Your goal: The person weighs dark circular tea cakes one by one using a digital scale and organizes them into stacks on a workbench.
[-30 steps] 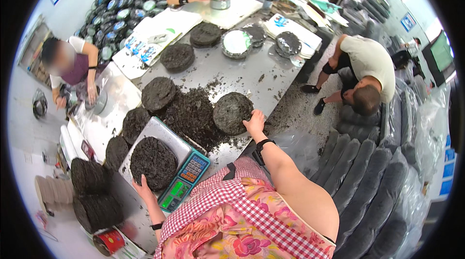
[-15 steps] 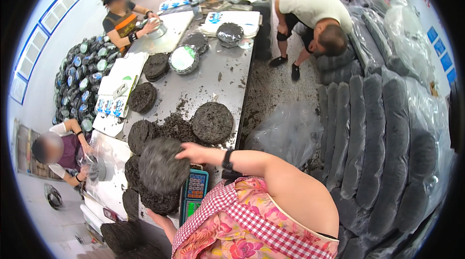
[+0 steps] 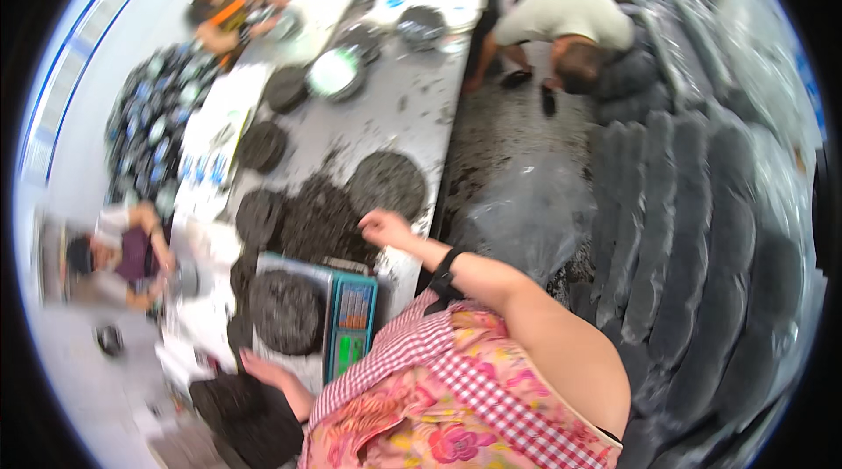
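My right hand (image 3: 386, 229) holds nothing, its fingers loosely bent. It hovers beside a heap of dark flaky material (image 3: 320, 216) and near a thick round dark cake (image 3: 388, 185) that looks like dried seaweed. Below, a teal digital scale (image 3: 353, 320) carries another such cake (image 3: 288, 312) on its metal platform. My left hand (image 3: 268, 372) is open, fingers stretched out, beside the platform's near corner. Close to it, dark cakes (image 3: 241, 412) form a stack. Motion blur softens much of the picture.
More dark cakes (image 3: 261, 146) line the metal table (image 3: 395, 110). Two co-workers (image 3: 132, 250) work along its left side; a third person (image 3: 574, 17) bends at the right. Long plastic-wrapped rolls (image 3: 680, 223) are stacked on the right. Wrapped round packs (image 3: 158, 131) are heaped at the left.
My right hand has let go of a dark cake and moved right, toward the far side of the scale. The scale's platform and its cake now show. My left hand has moved slightly left.
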`<state>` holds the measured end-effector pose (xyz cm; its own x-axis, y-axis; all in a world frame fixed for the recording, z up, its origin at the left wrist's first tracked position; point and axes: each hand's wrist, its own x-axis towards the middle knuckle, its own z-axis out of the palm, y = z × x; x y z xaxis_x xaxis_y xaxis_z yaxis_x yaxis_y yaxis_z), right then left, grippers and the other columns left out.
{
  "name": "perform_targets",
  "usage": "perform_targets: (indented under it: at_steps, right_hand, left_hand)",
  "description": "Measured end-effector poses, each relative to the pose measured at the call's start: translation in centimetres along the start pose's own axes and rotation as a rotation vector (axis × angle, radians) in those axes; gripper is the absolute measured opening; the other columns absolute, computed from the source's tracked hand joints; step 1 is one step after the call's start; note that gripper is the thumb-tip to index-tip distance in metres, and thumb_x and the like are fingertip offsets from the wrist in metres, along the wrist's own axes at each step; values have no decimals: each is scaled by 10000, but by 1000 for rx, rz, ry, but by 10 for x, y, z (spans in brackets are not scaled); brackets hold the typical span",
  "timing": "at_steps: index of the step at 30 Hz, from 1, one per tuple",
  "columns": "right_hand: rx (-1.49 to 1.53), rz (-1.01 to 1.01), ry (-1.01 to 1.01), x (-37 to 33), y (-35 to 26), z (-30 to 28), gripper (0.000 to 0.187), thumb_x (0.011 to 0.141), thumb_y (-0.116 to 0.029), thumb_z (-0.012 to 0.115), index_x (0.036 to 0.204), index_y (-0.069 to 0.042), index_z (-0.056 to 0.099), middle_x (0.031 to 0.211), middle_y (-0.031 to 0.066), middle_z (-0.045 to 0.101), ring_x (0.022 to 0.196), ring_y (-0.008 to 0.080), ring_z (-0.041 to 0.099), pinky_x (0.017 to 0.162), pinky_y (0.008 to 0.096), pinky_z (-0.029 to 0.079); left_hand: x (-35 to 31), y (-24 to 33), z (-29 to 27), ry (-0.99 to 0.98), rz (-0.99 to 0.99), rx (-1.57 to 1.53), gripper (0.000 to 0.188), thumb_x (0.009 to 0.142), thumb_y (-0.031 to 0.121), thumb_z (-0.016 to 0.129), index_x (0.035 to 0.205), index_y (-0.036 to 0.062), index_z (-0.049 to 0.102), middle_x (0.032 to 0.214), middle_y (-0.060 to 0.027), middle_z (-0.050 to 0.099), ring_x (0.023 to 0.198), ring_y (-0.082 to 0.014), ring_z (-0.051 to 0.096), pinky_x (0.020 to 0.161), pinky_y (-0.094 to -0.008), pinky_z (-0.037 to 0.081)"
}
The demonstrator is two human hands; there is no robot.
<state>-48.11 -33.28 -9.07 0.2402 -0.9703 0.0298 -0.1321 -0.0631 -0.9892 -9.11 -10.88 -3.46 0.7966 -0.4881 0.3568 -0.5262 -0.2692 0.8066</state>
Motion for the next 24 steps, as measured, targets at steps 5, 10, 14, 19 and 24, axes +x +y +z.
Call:
perform_targets:
  at_steps: [5,10,14,19,24]
  right_hand:
    - [-224,17,156,12,28,-75,202,767,-115,610,963,-65,595,777,65,628,685,167,606,636,292,489]
    - [-545,-118,158,61,37,-105,444,739,-237,675,1094,-5,544,1069,173,583,1004,298,563,851,393,451]
    - [-1042,180,151,98,80,-112,845,657,-455,747,1220,93,437,1233,276,471,1173,370,439,974,440,370]
    - [-951,373,-3,101,100,-110,845,650,-405,779,1239,72,406,1272,251,419,1178,393,401,961,472,376]
    - [-1169,166,132,85,102,-101,833,689,-444,732,1229,91,392,1226,258,449,1138,383,417,950,451,367]
  left_hand:
    - [-17,100,17,-10,92,-69,335,950,148,401,1231,-30,446,1244,-156,484,1165,-246,448,1007,-347,322]
    - [-67,66,-31,94,-36,-177,326,946,158,412,1207,-32,461,1203,-141,515,1150,-217,465,1008,-334,315]
    - [-100,55,-71,303,-263,-202,310,950,222,434,1205,52,484,1191,-74,535,1104,-160,486,885,-294,379]
    - [-130,57,-104,436,-349,-211,317,957,236,423,1224,70,468,1194,-58,532,1115,-156,487,892,-304,383]
    - [-143,53,-85,445,-413,-247,316,955,211,426,1227,56,461,1173,-57,538,1103,-147,489,888,-280,378]
